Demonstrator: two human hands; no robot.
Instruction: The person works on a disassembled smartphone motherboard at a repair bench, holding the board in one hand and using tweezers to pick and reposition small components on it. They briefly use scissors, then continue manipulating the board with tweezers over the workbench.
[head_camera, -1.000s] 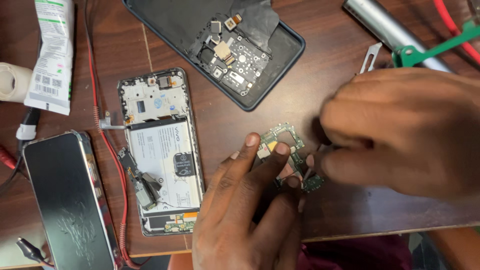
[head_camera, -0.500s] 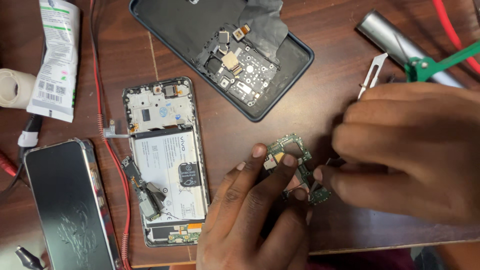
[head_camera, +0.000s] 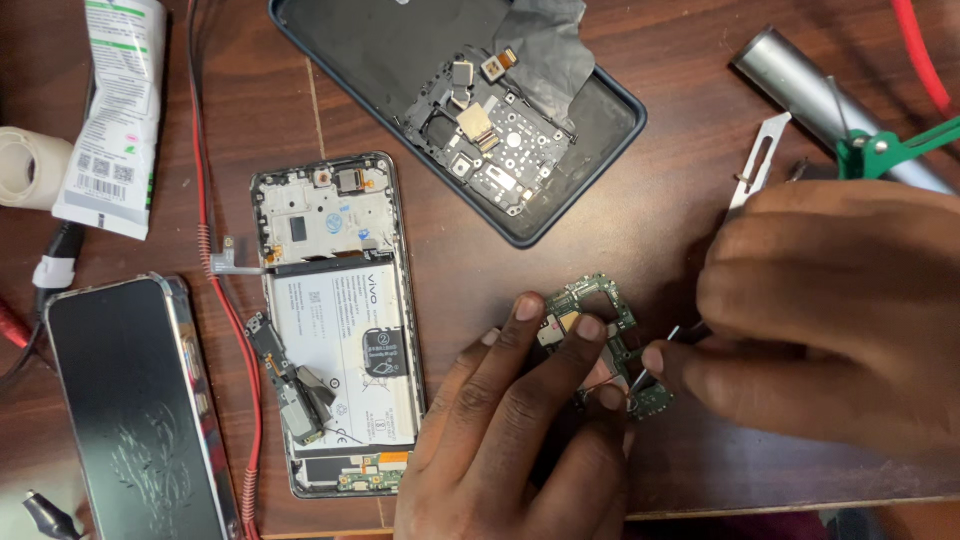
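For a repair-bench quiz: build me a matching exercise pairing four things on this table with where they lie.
Things:
1. circuit board
2. opened phone frame
3. dark back cover
4. white tube

Places:
A. top left corner
B. under the left hand's fingertips
C. top centre, holding loose parts
D. left of the hands, battery showing

Pairs: 1-B, 2-D, 3-C, 4-A

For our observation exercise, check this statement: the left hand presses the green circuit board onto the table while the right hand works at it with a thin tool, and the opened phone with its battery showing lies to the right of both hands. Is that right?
Not quite. In the head view the opened phone lies to the left of both hands. The rest holds: the left hand presses the green circuit board onto the table while the right hand works at it with a thin tool.
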